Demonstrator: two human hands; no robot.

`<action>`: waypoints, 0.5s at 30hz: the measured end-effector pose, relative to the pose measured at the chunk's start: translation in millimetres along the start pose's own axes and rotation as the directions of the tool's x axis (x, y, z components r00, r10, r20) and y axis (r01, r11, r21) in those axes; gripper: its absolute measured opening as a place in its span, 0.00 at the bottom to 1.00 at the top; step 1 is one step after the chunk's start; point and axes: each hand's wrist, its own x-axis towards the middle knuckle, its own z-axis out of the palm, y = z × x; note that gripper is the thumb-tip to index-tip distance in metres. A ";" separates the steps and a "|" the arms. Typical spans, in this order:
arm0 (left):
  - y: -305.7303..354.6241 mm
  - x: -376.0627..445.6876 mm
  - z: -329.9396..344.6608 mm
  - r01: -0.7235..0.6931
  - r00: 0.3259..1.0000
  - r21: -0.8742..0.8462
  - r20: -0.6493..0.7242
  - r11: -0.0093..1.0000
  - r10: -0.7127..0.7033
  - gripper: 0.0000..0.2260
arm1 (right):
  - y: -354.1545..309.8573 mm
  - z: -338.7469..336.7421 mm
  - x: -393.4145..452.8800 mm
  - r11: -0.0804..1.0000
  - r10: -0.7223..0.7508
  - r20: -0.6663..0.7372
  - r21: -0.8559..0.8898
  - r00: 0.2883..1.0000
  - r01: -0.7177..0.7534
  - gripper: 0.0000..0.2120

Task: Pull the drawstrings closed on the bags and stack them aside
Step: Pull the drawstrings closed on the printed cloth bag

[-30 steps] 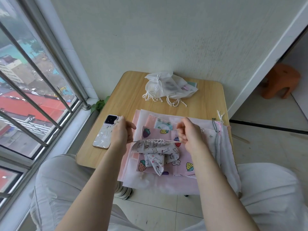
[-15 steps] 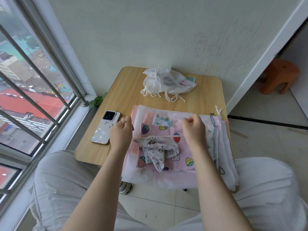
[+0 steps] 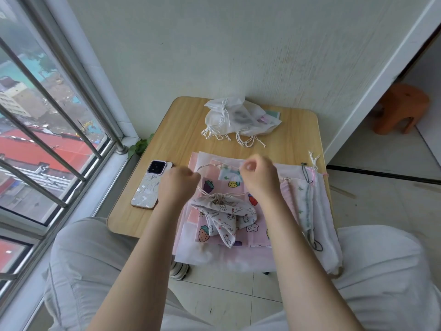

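the left hand (image 3: 177, 185) and the right hand (image 3: 259, 177) were both raised over the middle of the table (image 3: 181, 130), each curled into a fist. the fingers of each hand were clamped on an end of the thin drawstring (image 3: 205, 191) that ran down to the small bunny-print bag (image 3: 226, 211). the bag's mouth was gathered tight into a pucker, and the bag lay crumpled between the two wrists, resting on the pile of flat pink and white bags (image 3: 238, 235) that covered the near half of the table and hung over its near edge. the top bag of that pile showed a strawberry print. along the right edge of the table more flat bags lay with their cords (image 3: 307, 173) trailing toward the far right corner. a heap of white bags (image 3: 238, 118) with knotted strings sat near the far edge, against the wall. a phone (image 3: 151, 185) in a patterned case lay face down near the left edge, just beside the left hand. the person's knees in pale trousers showed on either side below the near edge. an orange stool (image 3: 401, 108) stood on the floor well to the right.
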 end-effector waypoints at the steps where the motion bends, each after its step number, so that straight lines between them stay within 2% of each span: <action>1: -3.3 -0.8 5.6 0.048 0.994 0.108 0.093 0.993 -0.058 0.16 | 5.7 5.2 -3.0 0.992 0.069 0.115 -0.112 0.991 -0.056 0.13; 3: -3.3 -7.3 13.9 0.094 0.978 0.240 0.160 0.966 -0.135 0.22 | 13.4 18.4 -10.6 0.960 0.198 0.293 -0.250 0.935 -0.125 0.21; 5: 1.6 -13.3 20.9 0.087 0.978 0.264 0.162 0.961 -0.133 0.23 | 14.4 29.1 -16.7 0.946 0.263 0.348 -0.274 0.900 -0.171 0.23; 7: 6.6 -18.3 23.4 0.066 0.977 0.232 0.183 0.971 -0.110 0.22 | 10.4 32.6 -20.8 0.955 0.264 0.370 -0.233 0.891 -0.186 0.26; 10: 7.9 -19.9 24.4 0.018 0.984 0.055 0.177 0.998 -0.027 0.15 | 5.0 29.5 -21.7 0.979 0.203 0.397 -0.105 0.895 -0.175 0.27; 13: 12.1 -23.4 24.5 -0.057 0.993 -0.121 0.093 0.991 0.069 0.09 | 3.0 27.4 -21.2 0.987 0.157 0.398 -0.047 0.904 -0.151 0.25; 15: 21.4 -29.0 21.1 -0.028 0.993 -0.355 0.098 0.934 0.067 0.06 | 4.7 29.8 -20.6 0.986 0.164 0.403 -0.040 0.901 -0.162 0.23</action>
